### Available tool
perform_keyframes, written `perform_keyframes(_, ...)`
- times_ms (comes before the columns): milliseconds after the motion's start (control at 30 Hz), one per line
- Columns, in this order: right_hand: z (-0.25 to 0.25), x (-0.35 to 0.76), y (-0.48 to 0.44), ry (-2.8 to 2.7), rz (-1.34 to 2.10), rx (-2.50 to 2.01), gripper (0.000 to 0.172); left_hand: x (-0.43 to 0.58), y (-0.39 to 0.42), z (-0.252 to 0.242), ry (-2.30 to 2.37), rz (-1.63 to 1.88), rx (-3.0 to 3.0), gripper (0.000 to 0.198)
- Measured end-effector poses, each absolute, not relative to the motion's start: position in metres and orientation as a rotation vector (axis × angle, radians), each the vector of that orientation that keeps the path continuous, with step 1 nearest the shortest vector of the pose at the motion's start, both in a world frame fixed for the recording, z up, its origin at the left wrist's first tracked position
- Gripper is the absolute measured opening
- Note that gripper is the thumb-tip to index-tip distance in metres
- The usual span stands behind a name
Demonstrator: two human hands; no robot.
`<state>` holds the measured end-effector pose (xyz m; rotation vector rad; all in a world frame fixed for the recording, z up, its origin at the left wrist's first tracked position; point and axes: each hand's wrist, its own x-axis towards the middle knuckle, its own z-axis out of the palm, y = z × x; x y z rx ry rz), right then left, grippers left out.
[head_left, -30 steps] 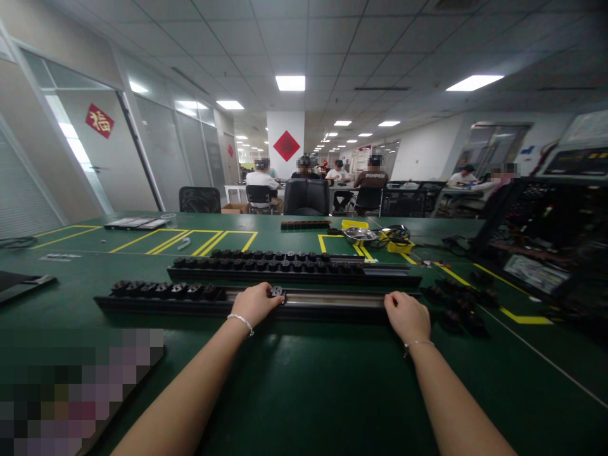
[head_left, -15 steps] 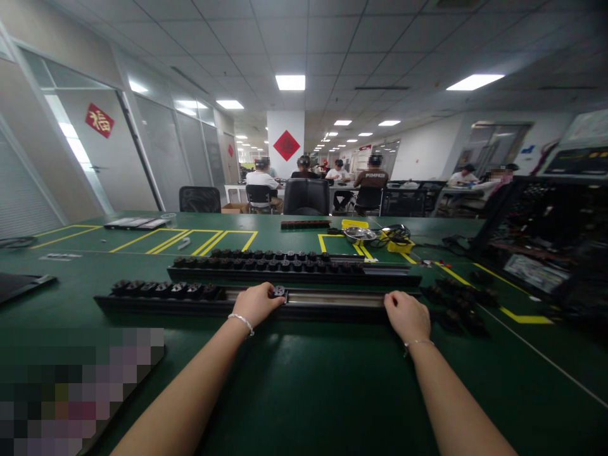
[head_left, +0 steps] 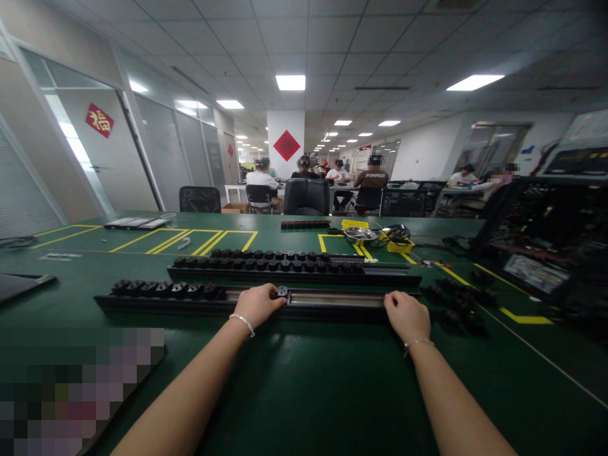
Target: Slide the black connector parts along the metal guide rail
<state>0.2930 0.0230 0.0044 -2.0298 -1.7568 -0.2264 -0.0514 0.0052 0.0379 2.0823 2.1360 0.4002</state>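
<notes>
A long black track [head_left: 337,312] with a pale metallic channel lies across the green table in front of me. Several small black socket-like modules [head_left: 164,289] sit in a row at its left end. My left hand [head_left: 258,304] pinches one round-topped black module [head_left: 282,292] that sits in the channel near the middle. Toward the right end of the track, my right hand [head_left: 407,313] has its fingers curled over the rail and grips it. Its fingertips are partly hidden.
Behind lies a second black track [head_left: 389,278] filled with similar modules. Loose black modules [head_left: 460,310] are heaped at the right. Farther back are a metal bowl [head_left: 360,235] and a yellow tray [head_left: 355,224]. An open-fronted machine [head_left: 536,234] stands right. Several people sit in the background.
My left hand and the module it pinches have moved slightly to the right along the track. My right hand has stayed in place.
</notes>
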Motion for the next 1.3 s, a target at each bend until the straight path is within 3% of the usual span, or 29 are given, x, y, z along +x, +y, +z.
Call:
perform_keyframes(900, 0.008, 0.290, 0.021, -1.727, -0.185, -2.015, 0.035, -0.043, 0.000, 0.040, 2.039, 0.452, 2.108, 0.036)
perform_keyframes(1300, 0.008, 0.279, 0.020, -1.645, -0.216, -1.918, 0.022, -0.039, 0.000, 0.039, 2.029, 0.451, 2.141, 0.035)
